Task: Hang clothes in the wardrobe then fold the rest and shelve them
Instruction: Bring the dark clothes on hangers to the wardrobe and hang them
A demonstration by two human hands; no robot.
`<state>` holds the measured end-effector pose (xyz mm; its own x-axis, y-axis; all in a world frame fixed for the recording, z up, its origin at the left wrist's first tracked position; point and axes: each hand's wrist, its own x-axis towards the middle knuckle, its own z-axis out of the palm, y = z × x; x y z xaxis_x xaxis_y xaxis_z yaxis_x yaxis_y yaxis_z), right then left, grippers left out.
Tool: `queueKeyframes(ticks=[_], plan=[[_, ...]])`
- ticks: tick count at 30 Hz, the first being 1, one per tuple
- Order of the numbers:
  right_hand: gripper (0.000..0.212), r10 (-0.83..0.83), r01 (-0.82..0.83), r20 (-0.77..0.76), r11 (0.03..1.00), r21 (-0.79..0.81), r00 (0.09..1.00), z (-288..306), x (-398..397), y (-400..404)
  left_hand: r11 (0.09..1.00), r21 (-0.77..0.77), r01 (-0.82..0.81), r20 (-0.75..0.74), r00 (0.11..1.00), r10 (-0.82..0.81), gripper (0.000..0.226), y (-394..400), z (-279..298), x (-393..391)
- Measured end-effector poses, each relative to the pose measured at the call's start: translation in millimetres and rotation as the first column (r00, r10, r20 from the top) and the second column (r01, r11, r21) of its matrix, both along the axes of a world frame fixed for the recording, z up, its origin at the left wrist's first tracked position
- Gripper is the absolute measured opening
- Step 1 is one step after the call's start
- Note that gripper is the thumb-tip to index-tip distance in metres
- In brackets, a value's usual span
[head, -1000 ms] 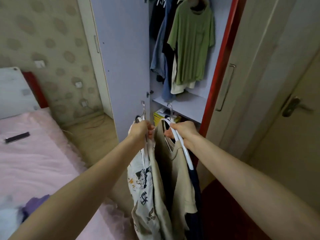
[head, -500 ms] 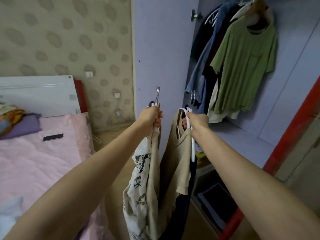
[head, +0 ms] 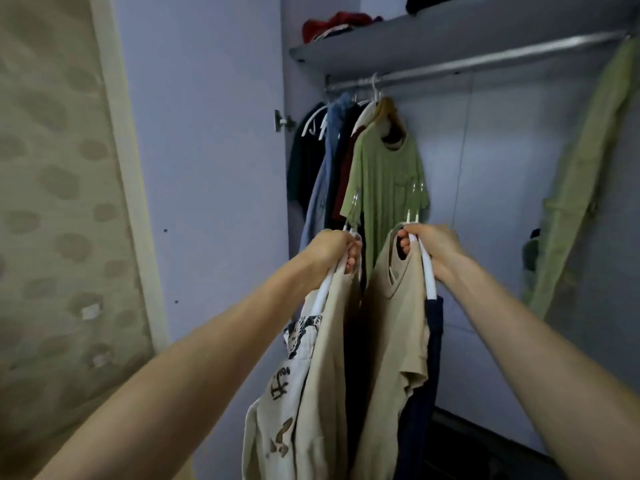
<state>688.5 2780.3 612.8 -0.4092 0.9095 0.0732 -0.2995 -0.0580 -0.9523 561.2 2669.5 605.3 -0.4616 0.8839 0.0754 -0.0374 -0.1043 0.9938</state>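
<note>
My left hand grips white hangers carrying a patterned white garment and a beige garment. My right hand grips white hangers with a beige T-shirt and a dark navy garment behind it. Both hands are raised in front of the open wardrobe, below the metal rail. On the rail's left end hang a green T-shirt, a blue shirt and dark clothes.
The wardrobe's open door stands at the left, with patterned wallpaper beyond it. A shelf above the rail holds red and dark items. A light green garment hangs at the right. The rail's middle stretch carries no hangers.
The view has swung up and closer into the wardrobe, so the bed is out of sight and the rail and top shelf appear. Both hands have lifted their hangers higher toward the rail.
</note>
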Motion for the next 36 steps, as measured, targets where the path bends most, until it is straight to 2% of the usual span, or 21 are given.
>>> queueKeyframes(ticks=[4,7,12,15,17,20,24,27,32,36], plan=[[0.016,-0.166,0.169,-0.034,0.982,0.080,0.985,43.1,6.7,28.3,0.992,0.015,0.123,-0.145,0.982,-0.120,0.030,63.9,39.2,-12.7],[0.014,-0.270,0.269,-0.013,0.949,0.166,0.963,71.2,3.6,45.3,0.986,0.063,0.154,-0.172,0.975,-0.142,0.008,113.2,61.9,-16.1],[0.013,-0.384,0.362,0.019,0.885,0.294,0.923,108.5,-6.8,80.4,0.977,0.144,0.159,-0.270,0.956,-0.115,0.013,182.2,98.2,-19.3],[0.013,-0.402,0.385,-0.018,0.861,0.332,0.916,125.8,-14.3,114.5,0.965,0.196,0.172,-0.319,0.942,-0.104,0.034,220.9,122.7,-21.2],[0.013,-0.398,0.391,-0.053,0.852,0.350,0.916,136.0,-17.9,140.0,0.957,0.233,0.173,-0.331,0.939,-0.089,0.039,247.9,137.8,-22.6],[0.013,-0.397,0.408,-0.109,0.836,0.367,0.911,148.3,-22.4,189.1,0.939,0.294,0.177,-0.325,0.943,-0.076,0.034,294.1,156.6,-25.2],[0.015,-0.369,0.391,-0.136,0.824,0.410,0.919,175.7,-28.1,268.1,0.934,0.315,0.171,-0.357,0.933,-0.050,0.015,370.2,186.0,-38.0],[0.017,-0.373,0.387,-0.120,0.814,0.432,0.920,195.9,-35.0,318.1,0.935,0.324,0.144,-0.406,0.914,0.000,0.028,419.5,210.9,-49.4],[0.016,-0.376,0.381,-0.107,0.800,0.464,0.920,232.8,-51.2,387.4,0.907,0.396,0.141,-0.430,0.901,0.047,0.013,477.1,261.9,-62.2],[0.014,-0.349,0.377,-0.151,0.792,0.480,0.925,258.6,-65.2,419.8,0.903,0.418,0.100,-0.400,0.913,0.084,0.026,515.5,295.7,-81.9]])
